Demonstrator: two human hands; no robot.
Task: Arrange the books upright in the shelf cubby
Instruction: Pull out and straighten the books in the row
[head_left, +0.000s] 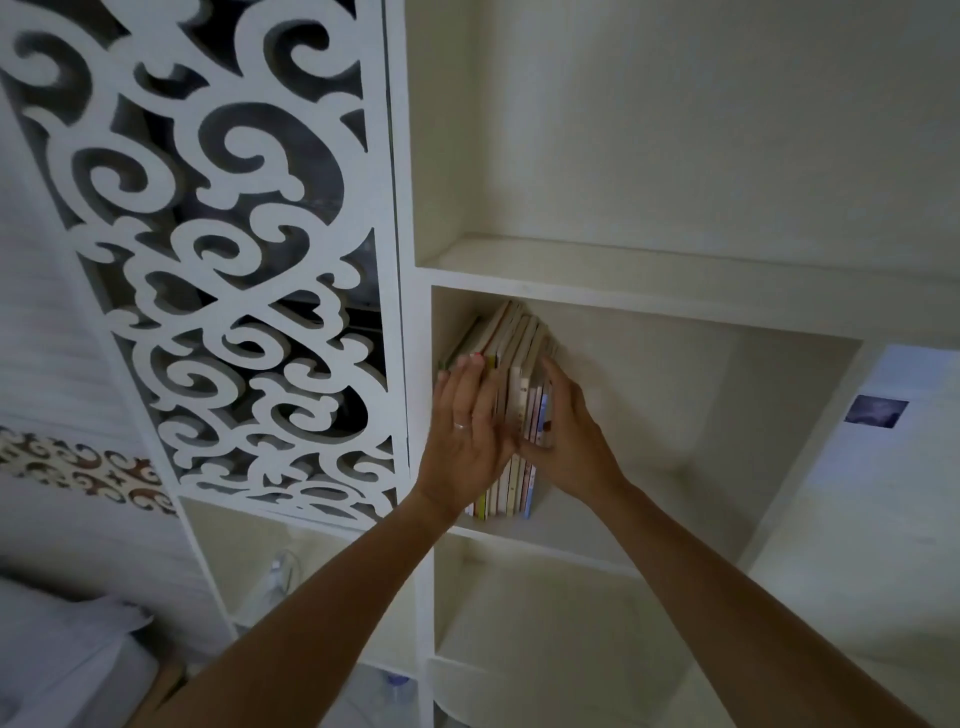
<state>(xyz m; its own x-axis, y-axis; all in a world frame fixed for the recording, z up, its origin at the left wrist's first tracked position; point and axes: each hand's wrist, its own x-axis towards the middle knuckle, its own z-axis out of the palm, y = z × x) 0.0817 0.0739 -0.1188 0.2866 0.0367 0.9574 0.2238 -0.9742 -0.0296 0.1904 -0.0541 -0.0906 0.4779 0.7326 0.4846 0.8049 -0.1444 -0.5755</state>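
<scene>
Several thin books (519, 384) stand upright in a row at the left end of a white shelf cubby (675, 467), leaning against its left wall. My left hand (467, 421), wearing a ring, lies flat with fingers extended against the spines on the row's left side. My right hand (566, 441) presses against the right side of the row, its thumb across the lower spines. The books are squeezed between both hands. The bottoms of the spines show below my hands.
A white carved scroll panel (234, 260) fills the shelf section to the left. Other cubbies sit above (675, 156) and below (545, 623). A clear plastic bottle (280, 571) stands in the lower left cubby. A bed corner (67, 660) lies at bottom left.
</scene>
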